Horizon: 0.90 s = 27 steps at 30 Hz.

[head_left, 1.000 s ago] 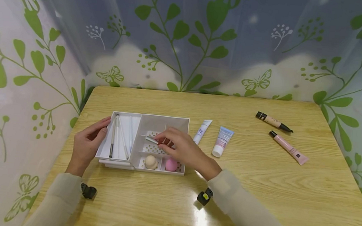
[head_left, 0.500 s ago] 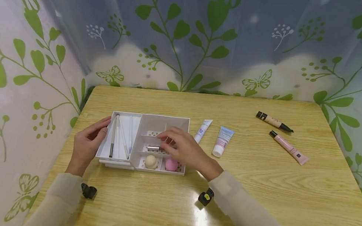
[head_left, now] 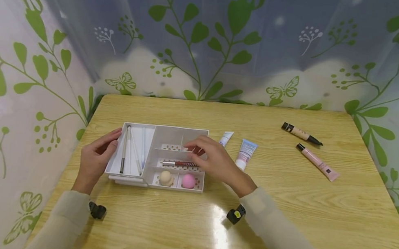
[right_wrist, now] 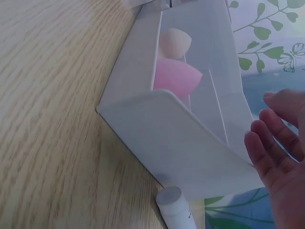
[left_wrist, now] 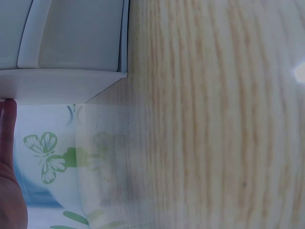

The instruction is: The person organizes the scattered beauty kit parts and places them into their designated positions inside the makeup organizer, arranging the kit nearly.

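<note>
In the head view a white storage box [head_left: 154, 179] stands at the left of the table. My left hand [head_left: 95, 160] rests against its left side; a finger [left_wrist: 7, 126] touches the wall in the left wrist view. Above the box's right side hovers my right hand [head_left: 214, 159], fingers loosely bent and nothing between them. Below it a dark red tube with a silver end [head_left: 180, 164] lies in the middle compartment, its right end partly hidden by the hand. A cream makeup sponge [head_left: 166, 178] and a pink makeup sponge [head_left: 189, 181] sit in the front compartments.
Several slim brushes [head_left: 125, 149] lie in the box's left tray. Right of the box are a white tube [head_left: 226, 137], partly covered by the hand, and a blue-and-white tube [head_left: 247, 150]. Farther right lie a black-and-beige tube [head_left: 302, 134] and a pink tube [head_left: 317, 162].
My right hand has lowered the dark red tube into the middle compartment, let go of it and drawn back to the right. The left hand stays where it was.
</note>
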{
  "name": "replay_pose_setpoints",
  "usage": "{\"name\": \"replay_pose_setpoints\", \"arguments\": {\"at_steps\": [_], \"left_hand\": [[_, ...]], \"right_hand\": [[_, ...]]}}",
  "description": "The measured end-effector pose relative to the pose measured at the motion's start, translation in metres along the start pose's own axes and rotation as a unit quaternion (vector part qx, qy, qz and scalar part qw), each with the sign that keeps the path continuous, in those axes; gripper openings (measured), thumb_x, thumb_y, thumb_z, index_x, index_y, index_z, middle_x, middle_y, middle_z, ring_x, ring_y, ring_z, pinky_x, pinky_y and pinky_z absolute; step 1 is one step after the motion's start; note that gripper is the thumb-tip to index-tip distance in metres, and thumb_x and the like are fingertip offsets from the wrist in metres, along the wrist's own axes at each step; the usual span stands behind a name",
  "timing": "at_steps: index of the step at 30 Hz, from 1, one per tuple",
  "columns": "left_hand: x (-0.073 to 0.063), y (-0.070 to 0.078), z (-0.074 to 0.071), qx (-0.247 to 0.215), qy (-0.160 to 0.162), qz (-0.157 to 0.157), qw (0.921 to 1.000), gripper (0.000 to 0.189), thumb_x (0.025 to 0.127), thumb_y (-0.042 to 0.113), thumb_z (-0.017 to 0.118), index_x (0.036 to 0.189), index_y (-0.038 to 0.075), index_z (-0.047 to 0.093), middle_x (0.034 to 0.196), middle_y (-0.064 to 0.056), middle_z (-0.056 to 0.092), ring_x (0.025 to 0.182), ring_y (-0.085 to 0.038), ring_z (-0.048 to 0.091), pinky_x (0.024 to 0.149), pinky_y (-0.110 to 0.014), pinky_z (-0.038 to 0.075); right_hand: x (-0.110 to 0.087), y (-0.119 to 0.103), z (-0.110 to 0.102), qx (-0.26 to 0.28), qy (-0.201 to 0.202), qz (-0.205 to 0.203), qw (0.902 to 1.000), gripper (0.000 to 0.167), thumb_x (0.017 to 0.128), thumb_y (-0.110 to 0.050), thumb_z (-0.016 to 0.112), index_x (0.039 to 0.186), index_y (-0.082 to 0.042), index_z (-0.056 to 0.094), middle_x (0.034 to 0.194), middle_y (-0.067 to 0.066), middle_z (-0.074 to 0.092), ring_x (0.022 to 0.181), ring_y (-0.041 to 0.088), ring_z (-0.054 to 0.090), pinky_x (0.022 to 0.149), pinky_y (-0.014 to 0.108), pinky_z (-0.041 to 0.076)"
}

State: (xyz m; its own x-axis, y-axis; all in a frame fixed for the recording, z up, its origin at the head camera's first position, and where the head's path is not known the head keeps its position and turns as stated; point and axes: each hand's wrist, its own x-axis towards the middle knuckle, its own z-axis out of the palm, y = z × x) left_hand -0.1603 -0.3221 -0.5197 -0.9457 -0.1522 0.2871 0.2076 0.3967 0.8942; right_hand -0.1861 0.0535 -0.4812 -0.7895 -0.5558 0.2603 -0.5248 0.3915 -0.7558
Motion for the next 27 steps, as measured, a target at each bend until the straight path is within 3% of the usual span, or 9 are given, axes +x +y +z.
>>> {"name": "replay_pose_setpoints", "arguments": {"at_steps": [14, 20, 27], "left_hand": [[-0.002, 0.001, -0.001, -0.002, -0.004, -0.005, 1.0000, 0.031, 0.109, 0.019, 0.067, 0.138, 0.013, 0.077, 0.149, -0.004, 0.071, 0.130, 0.005, 0.065, 0.104, -0.008, 0.051], [-0.002, 0.001, -0.001, 0.001, -0.005, -0.007, 1.0000, 0.032, 0.109, 0.020, 0.067, 0.139, 0.013, 0.077, 0.149, -0.004, 0.071, 0.130, 0.006, 0.065, 0.104, -0.008, 0.050], [-0.001, 0.000, 0.000, -0.001, -0.004, 0.000, 1.0000, 0.031, 0.109, 0.019, 0.067, 0.138, 0.012, 0.077, 0.148, -0.004, 0.071, 0.130, 0.006, 0.065, 0.104, -0.008, 0.050]], "right_hand": [[-0.011, 0.010, -0.022, 0.024, 0.026, -0.014, 0.9993, 0.024, 0.103, -0.010, 0.075, 0.127, -0.008, 0.075, 0.117, 0.013, 0.076, 0.100, 0.019, 0.073, 0.094, 0.036, 0.063], [-0.017, 0.016, -0.033, 0.028, 0.036, -0.002, 0.9989, 0.024, 0.102, -0.010, 0.077, 0.126, -0.007, 0.076, 0.116, 0.015, 0.075, 0.100, 0.019, 0.072, 0.092, 0.036, 0.064], [-0.023, 0.023, -0.046, 0.029, 0.049, 0.016, 0.9983, 0.026, 0.102, -0.011, 0.077, 0.128, -0.007, 0.076, 0.116, 0.008, 0.075, 0.102, 0.020, 0.072, 0.093, 0.038, 0.063]]}}
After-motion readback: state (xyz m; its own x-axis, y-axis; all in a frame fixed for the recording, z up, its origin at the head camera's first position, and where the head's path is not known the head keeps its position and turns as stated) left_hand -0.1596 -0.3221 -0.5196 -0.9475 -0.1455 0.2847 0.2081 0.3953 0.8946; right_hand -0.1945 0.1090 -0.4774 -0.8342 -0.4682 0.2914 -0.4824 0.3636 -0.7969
